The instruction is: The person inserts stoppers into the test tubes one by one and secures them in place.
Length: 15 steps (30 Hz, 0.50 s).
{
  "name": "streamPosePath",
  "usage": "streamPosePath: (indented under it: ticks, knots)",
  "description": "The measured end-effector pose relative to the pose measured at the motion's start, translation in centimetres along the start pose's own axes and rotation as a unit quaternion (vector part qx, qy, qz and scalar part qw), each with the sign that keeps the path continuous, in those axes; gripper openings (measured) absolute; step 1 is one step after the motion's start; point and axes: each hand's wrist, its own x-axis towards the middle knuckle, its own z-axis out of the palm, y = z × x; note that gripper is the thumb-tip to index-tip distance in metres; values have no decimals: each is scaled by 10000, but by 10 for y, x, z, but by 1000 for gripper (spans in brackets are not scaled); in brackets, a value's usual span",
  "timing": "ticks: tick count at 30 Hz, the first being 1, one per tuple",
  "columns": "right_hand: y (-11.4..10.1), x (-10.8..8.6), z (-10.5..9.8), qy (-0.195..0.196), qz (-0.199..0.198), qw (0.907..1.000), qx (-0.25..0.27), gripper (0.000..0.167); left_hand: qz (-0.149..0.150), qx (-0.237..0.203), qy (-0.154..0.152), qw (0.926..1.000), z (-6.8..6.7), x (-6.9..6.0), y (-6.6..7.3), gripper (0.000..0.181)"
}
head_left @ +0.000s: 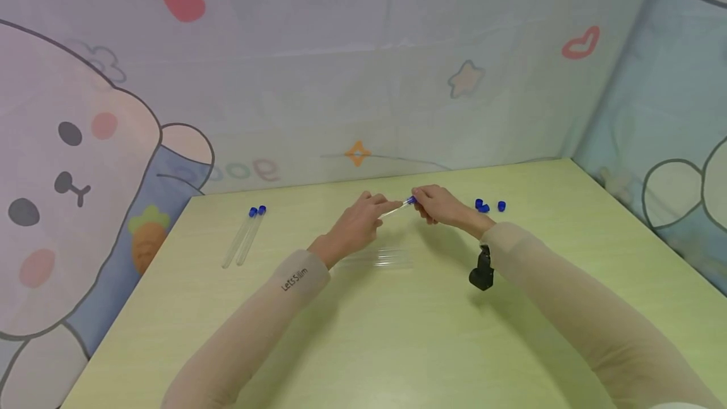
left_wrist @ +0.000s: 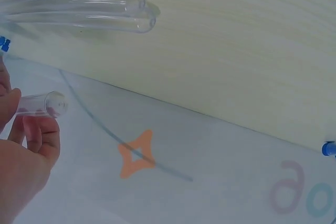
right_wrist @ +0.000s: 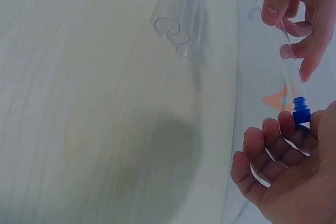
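- The step in hand looks like capping 1 tube (right_wrist: 292,80): its blue cap (right_wrist: 301,116) sits at the mouth, the ridged stem apparently inside, though the clear plastic makes it hard to tell how far.
- The next move, I judge, calls for a straight push along the tube, with the cap kept in line.
- Left hand (head_left: 359,223): holds the tube between thumb and fingers, index finger reaching along it toward the cap.
- Right hand (head_left: 440,204): pinches the cap between thumb and index finger, the other fingers loosely bent beside it.
- Both arms reach forward and inward, so the hands meet above the far part of the tabletop (head_left: 397,333), tube raised and slanted.
- Near the hands lie 3 uncapped tubes (left_wrist: 79,6); 2 capped tubes (head_left: 250,240) lie at left, 3 loose caps (head_left: 483,208) at right.
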Motion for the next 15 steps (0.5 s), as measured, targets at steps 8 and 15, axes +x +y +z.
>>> streamPosePath:
  ticks: [8, 15]
  knots:
    - [10, -6, -13, 378, -87, 9976, -578, 36, -396, -69, -17, 9992, -6, -8, -9, 60]
    - [30, -18, -34, 991, 170, 9828, -1549, 23, -740, -21, 3, 9973, -13, -23, -32, 58]
